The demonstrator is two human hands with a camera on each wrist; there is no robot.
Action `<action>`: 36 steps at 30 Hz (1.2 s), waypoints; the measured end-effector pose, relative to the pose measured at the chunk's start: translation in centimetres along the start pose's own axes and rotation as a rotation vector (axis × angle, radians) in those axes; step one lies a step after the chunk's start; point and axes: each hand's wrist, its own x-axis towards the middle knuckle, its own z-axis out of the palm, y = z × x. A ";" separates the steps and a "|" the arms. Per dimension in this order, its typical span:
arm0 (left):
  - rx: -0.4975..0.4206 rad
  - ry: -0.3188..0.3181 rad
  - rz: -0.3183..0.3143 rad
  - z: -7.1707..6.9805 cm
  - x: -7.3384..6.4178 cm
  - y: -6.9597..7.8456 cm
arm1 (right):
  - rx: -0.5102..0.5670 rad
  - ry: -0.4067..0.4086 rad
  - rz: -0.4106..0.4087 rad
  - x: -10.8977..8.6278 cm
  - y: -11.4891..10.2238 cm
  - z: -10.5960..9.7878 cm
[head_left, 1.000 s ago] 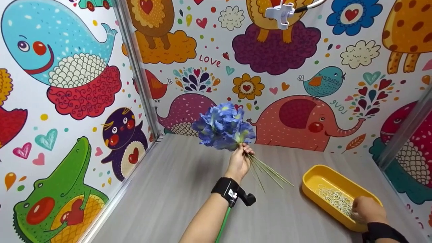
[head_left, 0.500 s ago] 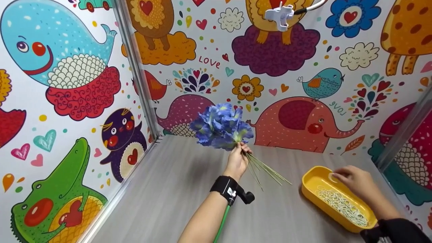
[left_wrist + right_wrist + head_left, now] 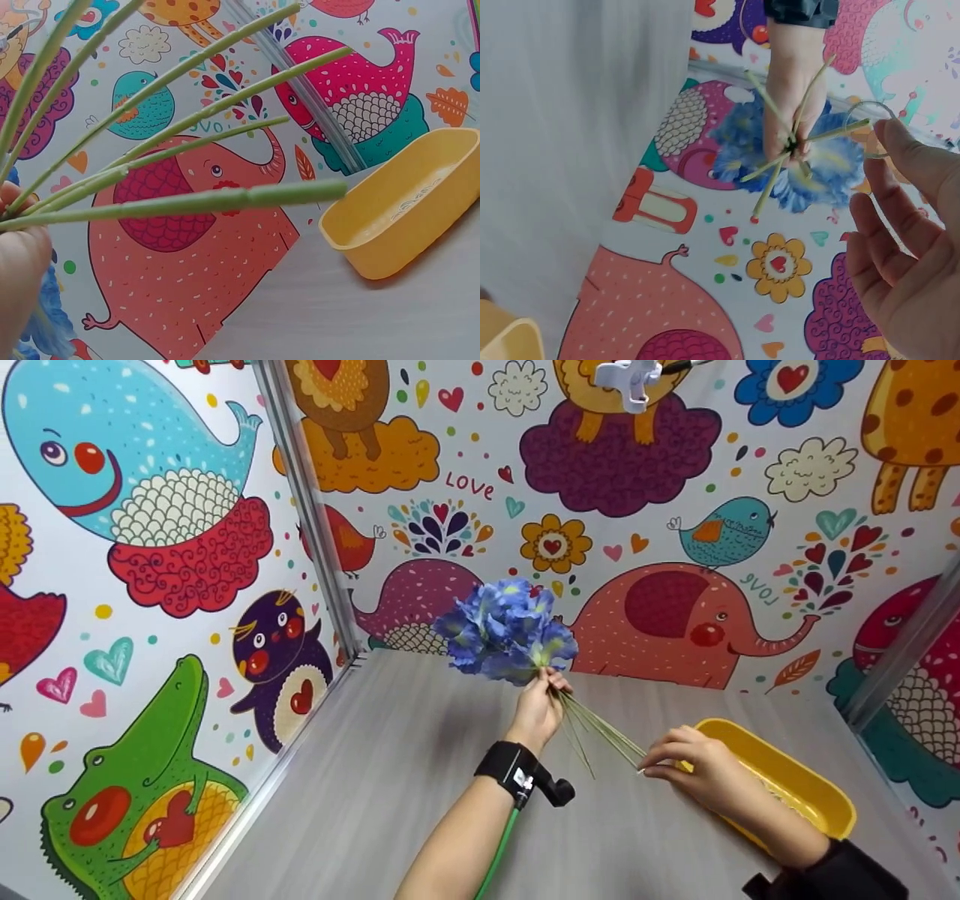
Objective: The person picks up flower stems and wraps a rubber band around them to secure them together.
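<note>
My left hand (image 3: pixel 537 711) grips a bunch of blue artificial flowers (image 3: pixel 501 631) by the stems, just below the blooms. The green stems (image 3: pixel 292 193) fan out toward the lower right, their cut ends free. Between thumb and forefinger, my right hand (image 3: pixel 701 765) pinches a thin pale rubber band (image 3: pixel 868 102); its other fingers are loosely bent. In the right wrist view the band's loop overlaps the end of one stem. The head view shows those fingertips right at the stem ends, with the forearm in front of a yellow tray (image 3: pixel 420 244).
Several pale rubber bands (image 3: pixel 416 196) lie inside the tray, on the right of the grey tabletop (image 3: pixel 360 810). Walls with cartoon animals (image 3: pixel 652 622) enclose the table at the back and sides. A white clip (image 3: pixel 634 382) on a cable hangs at the top.
My right hand has come up out of the tray with a rubber band and moved left to the stem ends. The left hand still holds the flowers in nearly the same place.
</note>
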 end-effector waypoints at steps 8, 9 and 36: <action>-0.004 0.018 -0.002 0.1 -0.2 0.1 | 0.089 -0.069 -0.050 0.8 -0.5 0.3; -0.006 0.022 -0.004 0.1 -0.2 0.1 | 0.103 -0.085 -0.045 0.9 -0.6 0.3; 0.101 0.025 -0.079 0.6 -0.9 -1.8 | 0.094 -0.149 -0.352 3.6 -0.8 3.6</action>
